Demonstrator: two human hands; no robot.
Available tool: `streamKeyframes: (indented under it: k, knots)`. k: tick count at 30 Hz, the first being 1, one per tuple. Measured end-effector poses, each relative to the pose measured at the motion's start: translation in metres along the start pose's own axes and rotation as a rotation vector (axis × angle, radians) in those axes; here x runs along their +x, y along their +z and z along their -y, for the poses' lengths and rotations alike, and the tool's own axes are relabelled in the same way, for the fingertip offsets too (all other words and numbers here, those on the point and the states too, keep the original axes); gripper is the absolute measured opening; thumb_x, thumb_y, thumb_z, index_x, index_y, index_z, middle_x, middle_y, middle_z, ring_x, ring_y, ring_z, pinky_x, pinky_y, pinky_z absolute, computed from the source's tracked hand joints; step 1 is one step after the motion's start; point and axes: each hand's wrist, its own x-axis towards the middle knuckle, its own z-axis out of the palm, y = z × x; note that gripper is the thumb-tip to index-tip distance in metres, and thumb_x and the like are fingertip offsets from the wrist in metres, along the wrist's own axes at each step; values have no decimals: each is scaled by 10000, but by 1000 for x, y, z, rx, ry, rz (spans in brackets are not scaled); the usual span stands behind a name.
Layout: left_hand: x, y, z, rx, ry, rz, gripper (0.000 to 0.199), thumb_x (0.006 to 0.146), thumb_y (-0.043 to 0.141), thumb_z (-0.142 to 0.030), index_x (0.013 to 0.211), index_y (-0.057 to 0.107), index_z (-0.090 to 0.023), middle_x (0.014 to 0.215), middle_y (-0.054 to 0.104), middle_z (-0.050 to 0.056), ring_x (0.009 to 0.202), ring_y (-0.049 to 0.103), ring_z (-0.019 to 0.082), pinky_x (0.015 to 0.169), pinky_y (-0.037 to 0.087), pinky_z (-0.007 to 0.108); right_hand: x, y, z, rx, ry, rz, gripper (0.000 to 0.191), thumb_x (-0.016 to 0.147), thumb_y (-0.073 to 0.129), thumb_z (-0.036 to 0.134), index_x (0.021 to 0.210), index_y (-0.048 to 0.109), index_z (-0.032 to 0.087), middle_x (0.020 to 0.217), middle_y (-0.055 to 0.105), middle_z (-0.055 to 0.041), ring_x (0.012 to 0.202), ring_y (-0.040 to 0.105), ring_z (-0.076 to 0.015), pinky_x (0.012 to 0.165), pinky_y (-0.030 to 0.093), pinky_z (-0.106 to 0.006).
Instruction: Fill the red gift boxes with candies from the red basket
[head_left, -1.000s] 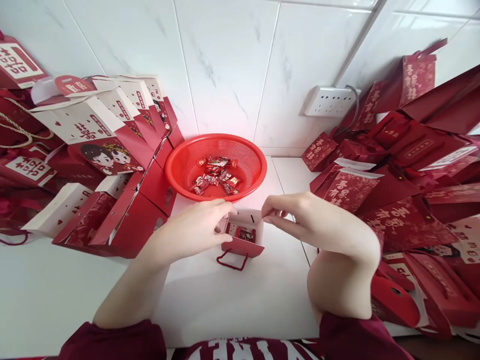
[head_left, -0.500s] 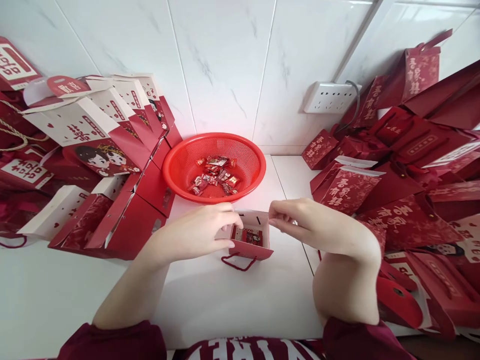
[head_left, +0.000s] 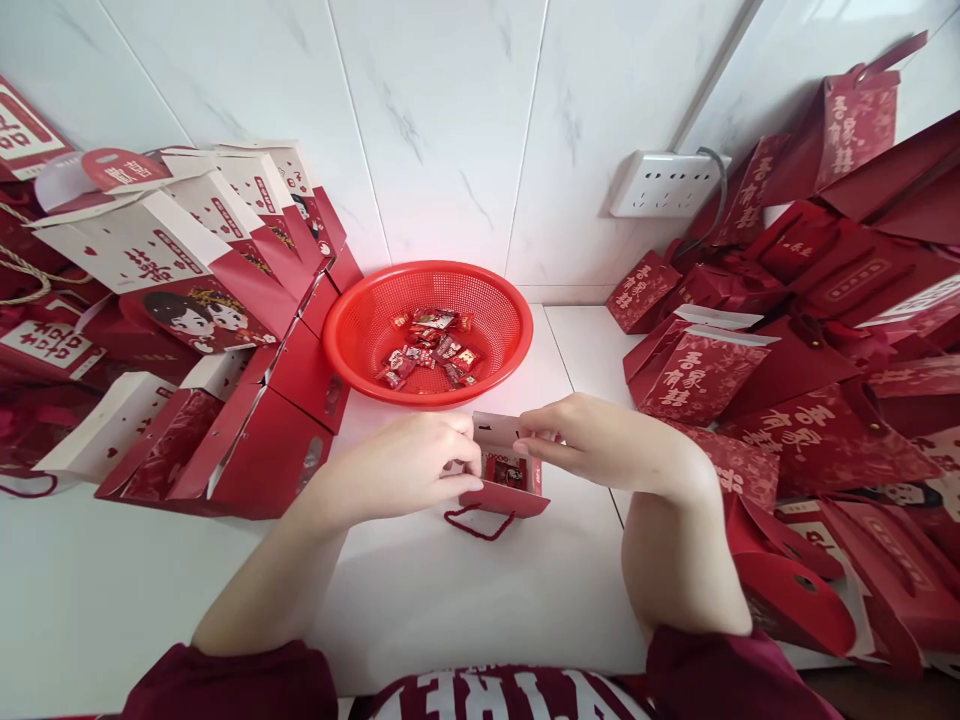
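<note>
A small red gift box [head_left: 504, 499] with a white inside stands open-topped in front of me on the white counter. Wrapped candies [head_left: 507, 472] lie in it, and a dark red cord handle [head_left: 480, 530] hangs from its near side. My left hand [head_left: 424, 462] is at the box's left edge, its fingers bent and closed around the side panel. With thumb and fingers pinched, my right hand [head_left: 589, 437] grips the box's upper right edge. Its fingertips are partly hidden.
Behind the box sits a red mesh basket [head_left: 335, 345] holding several wrapped candies [head_left: 431, 350]. Red and white gift boxes [head_left: 202, 290] crowd the left. More red gift bags [head_left: 712, 375] pile up on the right, below a wall power socket [head_left: 664, 185].
My right hand has moved left and inward over the box's right edge. My left fingers have curled closer against the left side. The box has shifted very little.
</note>
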Motion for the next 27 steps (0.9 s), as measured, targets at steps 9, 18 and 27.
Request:
streamKeyframes:
  k: [9, 18, 27]
  knots:
    - [2, -1, 1, 77, -81, -73, 309, 932, 543, -340, 698, 661, -176, 802, 607, 17, 710, 564, 151, 618, 370, 295, -3, 0, -14, -91, 267, 0, 301, 890, 551, 379, 645, 539, 203, 614, 572, -3, 523, 439, -122, 489, 288, -272]
    - [15, 13, 7, 259, -160, -148, 101, 874, 573, -190, 953, 512, -197, 918, 641, 21, 760, 615, 207, 558, 335, 296, 8, 7, -22, -27, 27, 10, 172, 888, 566, 295, 936, 704, 204, 951, 703, -57, 872, 621, -203, 754, 445, -313]
    - [15, 10, 5, 186, -91, -123, 437, 837, 584, -145, 1254, 482, -224, 1210, 646, 65, 1036, 646, 263, 712, 441, 310, 20, 2, -21, 168, -80, 250, 320, 791, 709, 478, 965, 737, 211, 900, 739, -10, 795, 643, -177, 712, 439, -284]
